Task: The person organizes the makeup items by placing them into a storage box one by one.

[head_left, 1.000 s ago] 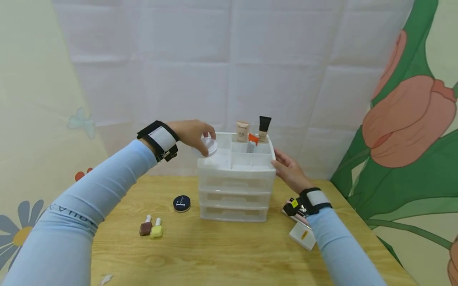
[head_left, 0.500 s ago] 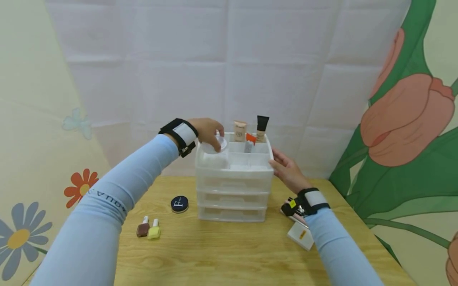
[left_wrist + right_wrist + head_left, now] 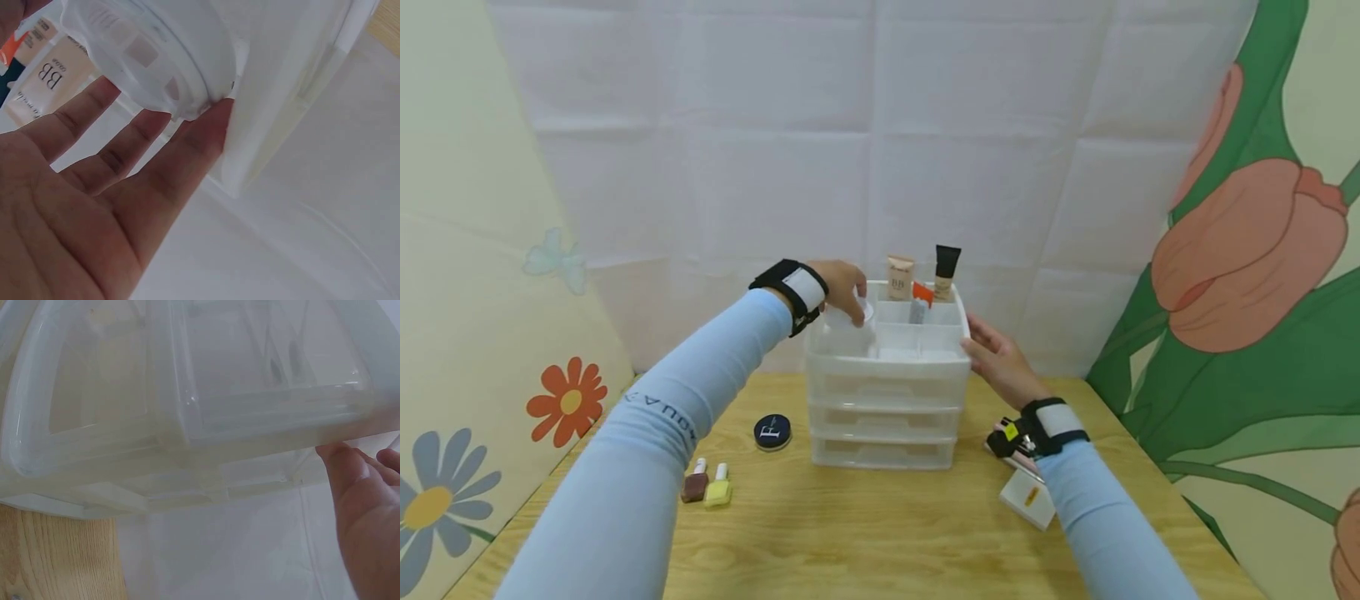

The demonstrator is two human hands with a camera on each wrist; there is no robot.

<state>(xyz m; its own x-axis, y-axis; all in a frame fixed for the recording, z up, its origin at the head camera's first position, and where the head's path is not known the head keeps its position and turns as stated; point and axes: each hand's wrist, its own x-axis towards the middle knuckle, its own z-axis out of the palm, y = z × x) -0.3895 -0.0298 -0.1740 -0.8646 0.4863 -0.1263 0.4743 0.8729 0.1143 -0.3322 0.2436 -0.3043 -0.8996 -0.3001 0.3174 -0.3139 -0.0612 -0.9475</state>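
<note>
My left hand (image 3: 841, 285) holds a round white plastic jar (image 3: 147, 53) by its rim, with fingers and thumb spread around it. The jar is down at the left compartment of a white drawer organizer (image 3: 887, 390), partly hidden behind the hand in the head view. In the left wrist view its ridged, windowed side faces the fingers. My right hand (image 3: 1003, 362) rests against the organizer's right side, thumb near the top edge. A beige BB cream tube (image 3: 899, 279), a black-capped tube (image 3: 947, 271) and a small orange-capped tube (image 3: 921, 304) stand in the back compartments.
On the wooden table (image 3: 880, 533), a dark round compact (image 3: 772, 432) lies left of the organizer. Brown nail polish (image 3: 696, 483) and yellow nail polish (image 3: 718, 490) lie further left. A white box (image 3: 1028, 498) and slim pink items (image 3: 1021, 457) lie beside my right wrist.
My left hand has moved right and down with the jar, from above the organizer's left edge into its left compartment. The right hand has stayed at the organizer's side.
</note>
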